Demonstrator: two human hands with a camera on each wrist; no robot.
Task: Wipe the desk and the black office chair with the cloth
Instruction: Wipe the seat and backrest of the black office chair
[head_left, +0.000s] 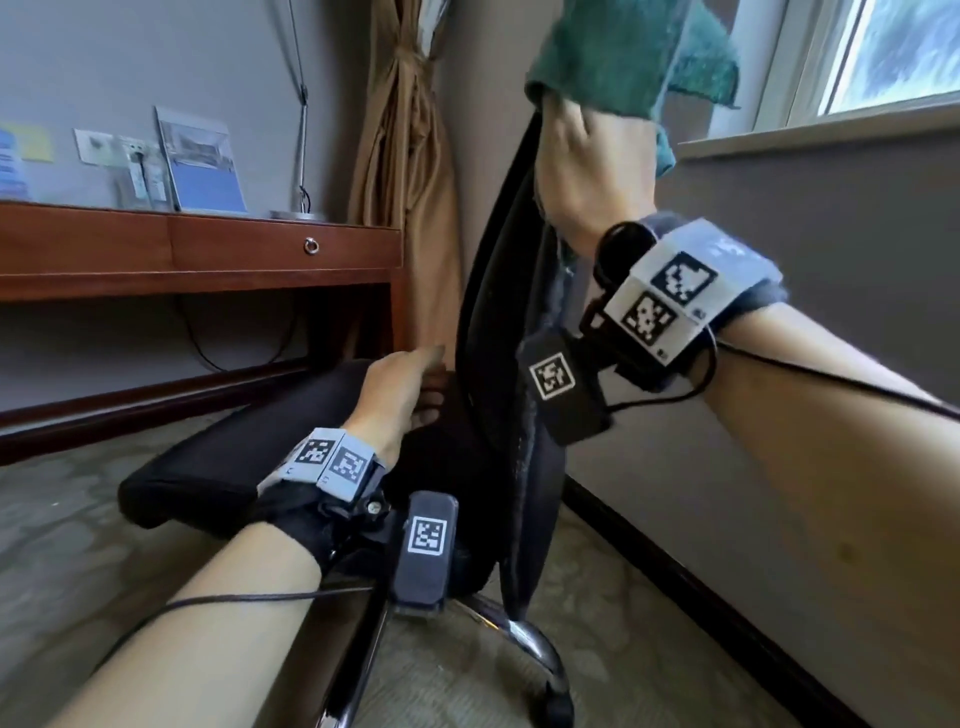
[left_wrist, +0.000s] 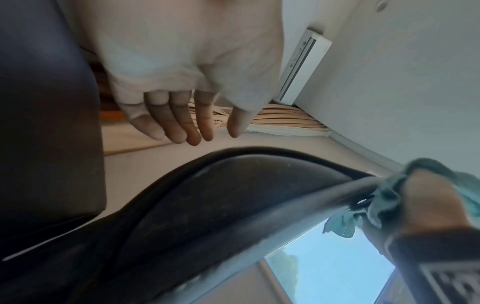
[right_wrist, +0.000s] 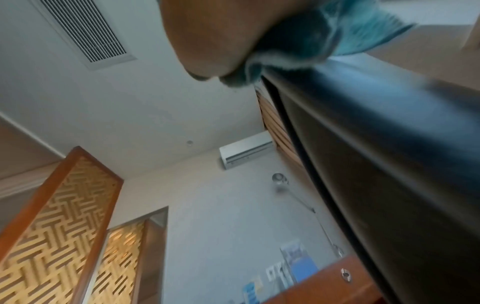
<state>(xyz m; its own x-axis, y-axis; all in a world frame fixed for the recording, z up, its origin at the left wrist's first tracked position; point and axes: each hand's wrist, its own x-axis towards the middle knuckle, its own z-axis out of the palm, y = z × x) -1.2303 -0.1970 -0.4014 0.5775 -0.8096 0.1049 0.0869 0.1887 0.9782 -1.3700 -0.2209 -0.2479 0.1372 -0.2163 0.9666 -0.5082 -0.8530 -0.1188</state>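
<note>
The black office chair (head_left: 498, 322) stands between the desk and the window wall, its back edge-on to the head camera. My right hand (head_left: 592, 171) grips a teal cloth (head_left: 639, 57) and holds it against the top edge of the chair back (right_wrist: 363, 98); the cloth (right_wrist: 335, 35) bunches under my palm. The cloth (left_wrist: 384, 197) and right hand (left_wrist: 426, 203) also show in the left wrist view. My left hand (head_left: 405, 389) hovers by the seat (head_left: 218, 467) near the base of the back, its fingers (left_wrist: 179, 121) straight and apart, holding nothing. The brown wooden desk (head_left: 197, 249) stands at left.
A lamp base (head_left: 298, 213), a leaflet stand (head_left: 202, 161) and small cards sit on the desk. A tan curtain (head_left: 405, 156) hangs in the corner behind the chair. The window sill (head_left: 821, 135) and wall lie right. The chrome chair base (head_left: 524, 639) spreads over carpet.
</note>
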